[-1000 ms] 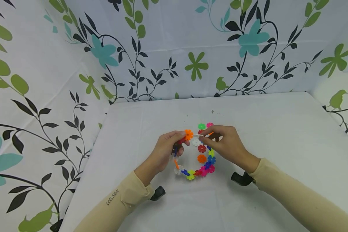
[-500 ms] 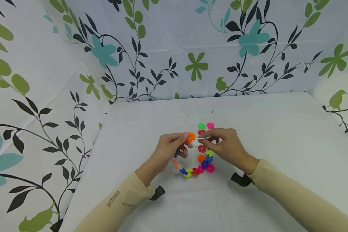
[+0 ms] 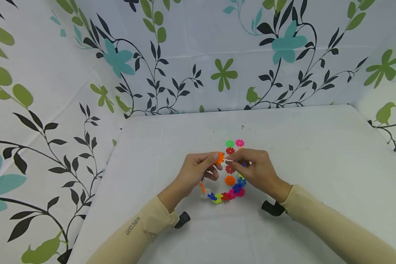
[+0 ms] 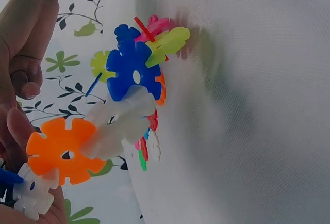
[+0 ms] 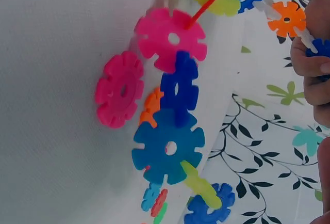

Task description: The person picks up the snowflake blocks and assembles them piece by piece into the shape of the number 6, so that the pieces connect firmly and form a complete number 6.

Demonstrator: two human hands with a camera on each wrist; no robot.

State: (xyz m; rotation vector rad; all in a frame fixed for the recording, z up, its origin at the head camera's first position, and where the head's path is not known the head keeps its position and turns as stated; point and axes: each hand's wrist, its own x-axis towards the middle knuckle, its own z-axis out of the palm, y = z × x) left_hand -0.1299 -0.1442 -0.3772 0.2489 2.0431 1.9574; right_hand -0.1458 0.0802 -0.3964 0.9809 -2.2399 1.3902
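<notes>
My left hand pinches an orange flower-shaped interlocking disc between thumb and fingers. Facing it, my right hand pinches a white disc, seen edge-on, at the orange one's edge. Whether their slots are joined cannot be told. A chain of linked discs hangs in a curve below both hands, in yellow, red, pink, blue, white and orange. The left wrist view shows its blue disc and orange disc; the right wrist view shows a teal disc. Fingers hide the chain's upper ends.
Behind the chain, loose discs lie on the white table: green, pink, red and orange. Another loose pink disc shows in the right wrist view. Patterned cloth stands behind the table.
Both hands have drawn closer together, and the gap between the orange and white discs has narrowed. The left hand has shifted slightly right, the hanging chain swaying with it.
</notes>
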